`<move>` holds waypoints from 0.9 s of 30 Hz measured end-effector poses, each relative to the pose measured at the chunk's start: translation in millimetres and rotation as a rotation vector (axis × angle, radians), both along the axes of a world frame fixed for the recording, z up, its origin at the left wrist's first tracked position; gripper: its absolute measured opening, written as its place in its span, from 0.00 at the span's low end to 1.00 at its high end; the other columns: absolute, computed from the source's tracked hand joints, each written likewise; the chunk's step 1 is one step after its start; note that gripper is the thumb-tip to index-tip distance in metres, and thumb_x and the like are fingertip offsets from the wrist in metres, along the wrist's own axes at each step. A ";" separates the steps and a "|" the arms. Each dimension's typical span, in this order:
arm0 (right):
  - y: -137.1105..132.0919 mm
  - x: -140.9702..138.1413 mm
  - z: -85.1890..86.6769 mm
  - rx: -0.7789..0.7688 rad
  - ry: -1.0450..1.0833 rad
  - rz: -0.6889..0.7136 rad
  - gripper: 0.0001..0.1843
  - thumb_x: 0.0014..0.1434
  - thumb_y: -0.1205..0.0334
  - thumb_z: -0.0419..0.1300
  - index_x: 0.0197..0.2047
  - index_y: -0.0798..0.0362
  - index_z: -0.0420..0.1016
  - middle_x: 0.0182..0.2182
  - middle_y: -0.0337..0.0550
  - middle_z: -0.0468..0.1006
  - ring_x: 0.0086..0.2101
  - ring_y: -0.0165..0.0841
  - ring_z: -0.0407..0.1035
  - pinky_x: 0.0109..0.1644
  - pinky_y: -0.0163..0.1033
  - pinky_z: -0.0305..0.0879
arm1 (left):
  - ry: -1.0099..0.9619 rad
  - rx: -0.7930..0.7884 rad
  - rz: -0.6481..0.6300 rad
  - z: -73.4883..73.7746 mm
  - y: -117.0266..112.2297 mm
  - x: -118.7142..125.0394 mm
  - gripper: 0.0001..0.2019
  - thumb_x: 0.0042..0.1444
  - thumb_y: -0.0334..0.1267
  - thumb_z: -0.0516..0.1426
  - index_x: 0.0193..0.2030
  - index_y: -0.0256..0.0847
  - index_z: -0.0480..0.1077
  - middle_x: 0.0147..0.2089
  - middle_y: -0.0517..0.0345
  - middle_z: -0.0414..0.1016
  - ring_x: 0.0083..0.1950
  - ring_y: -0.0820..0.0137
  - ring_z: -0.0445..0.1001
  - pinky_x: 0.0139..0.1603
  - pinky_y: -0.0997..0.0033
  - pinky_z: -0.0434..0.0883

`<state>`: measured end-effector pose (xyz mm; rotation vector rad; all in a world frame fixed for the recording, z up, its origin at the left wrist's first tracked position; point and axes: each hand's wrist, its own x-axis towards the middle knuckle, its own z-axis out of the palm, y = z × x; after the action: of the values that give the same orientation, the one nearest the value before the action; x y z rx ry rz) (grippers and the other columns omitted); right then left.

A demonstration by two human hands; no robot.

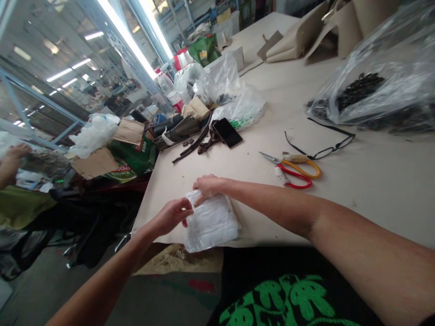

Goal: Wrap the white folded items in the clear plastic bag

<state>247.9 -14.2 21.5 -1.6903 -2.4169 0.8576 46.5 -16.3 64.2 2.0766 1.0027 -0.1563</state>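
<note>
A white, soft-looking packet in clear plastic wrap [215,224] lies at the near edge of the table, its lower end reaching to the edge. My right hand [208,186] is over its far edge, thumb on the white face and fingers curled round the far side. At the left edge of the packet, my left hand [175,215] has its thumb and fingers bent together, pinching at the plastic there. To the right of the packet lie scissors with red and yellow handles [295,170], open on the table and touched by neither hand.
Black-framed glasses [326,149] rest behind the scissors. A dark phone [227,132] lies by dark strips [193,147]. A clear bag of black parts [360,95] stands at right, beige bags [299,34] behind. Another person's arm [12,163] shows at far left.
</note>
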 end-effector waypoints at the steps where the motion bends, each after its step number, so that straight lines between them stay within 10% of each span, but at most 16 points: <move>1: -1.1 0.2 -1.8 0.014 0.015 -0.005 0.35 0.51 0.41 0.67 0.58 0.50 0.74 0.55 0.53 0.75 0.54 0.51 0.69 0.55 0.52 0.65 | 0.015 0.023 -0.006 0.5 -0.4 0.7 0.07 0.56 0.41 0.54 0.31 0.41 0.63 0.24 0.66 0.67 0.23 0.75 0.68 0.28 0.75 0.64; 7: -12.5 -0.1 -20.0 0.296 0.370 0.151 0.14 0.61 0.64 0.59 0.49 0.49 0.81 0.49 0.42 0.80 0.50 0.36 0.71 0.57 0.39 0.61 | 0.033 0.117 -0.084 7.3 -0.1 1.4 0.05 0.56 0.39 0.53 0.32 0.41 0.64 0.28 0.62 0.72 0.26 0.74 0.70 0.29 0.75 0.65; 12: -6.0 -1.0 -16.5 0.143 0.419 0.415 0.20 0.53 0.77 0.60 0.47 0.54 0.82 0.49 0.38 0.81 0.47 0.31 0.72 0.51 0.31 0.62 | 0.104 0.225 -0.195 14.9 -0.8 2.9 0.05 0.57 0.38 0.54 0.34 0.41 0.68 0.28 0.62 0.73 0.27 0.73 0.70 0.30 0.75 0.65; 20: -3.2 -12.2 12.3 0.162 0.147 0.429 0.08 0.55 0.58 0.65 0.38 0.46 0.83 0.39 0.38 0.81 0.42 0.35 0.71 0.43 0.36 0.62 | 0.175 0.315 -0.291 19.2 -5.2 1.5 0.05 0.61 0.37 0.52 0.38 0.41 0.69 0.29 0.62 0.73 0.27 0.73 0.70 0.32 0.74 0.63; 27: -0.9 -12.0 -0.9 0.307 0.123 0.419 0.11 0.59 0.64 0.60 0.43 0.49 0.82 0.40 0.42 0.79 0.45 0.37 0.67 0.43 0.37 0.60 | 0.380 0.450 -0.189 19.4 -16.2 4.8 0.05 0.62 0.32 0.53 0.44 0.40 0.64 0.34 0.57 0.76 0.32 0.68 0.75 0.34 0.70 0.63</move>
<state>235.9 -15.0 20.6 -1.0172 -2.6862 0.5605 51.2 -32.5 83.6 2.6202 1.1411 -0.4734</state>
